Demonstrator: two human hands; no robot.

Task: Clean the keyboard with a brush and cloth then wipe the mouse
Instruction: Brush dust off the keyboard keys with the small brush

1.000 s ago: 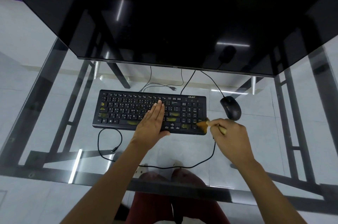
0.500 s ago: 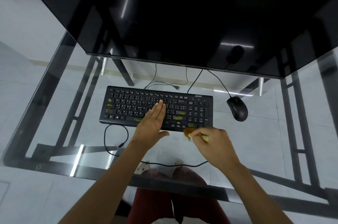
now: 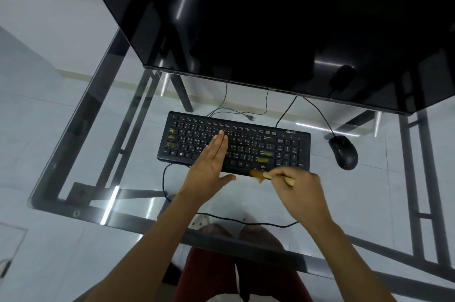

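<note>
Brushing the keyboard, head view.
Left hand (image 3: 211,163) lies flat, fingers straight, on the black plastic keyboard (image 3: 283,147) mid-worktop; right hand (image 3: 299,187) pinches a tan-bristled brush (image 3: 258,175) at its near edge. Brushing seems underway; next, more rows, then cloth and the black mouse (image 3: 343,152), right.

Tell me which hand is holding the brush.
The right hand: its fingers pinch the brush at the keyboard's near edge. The left hand lies flat on the keys, holding nothing.
</note>
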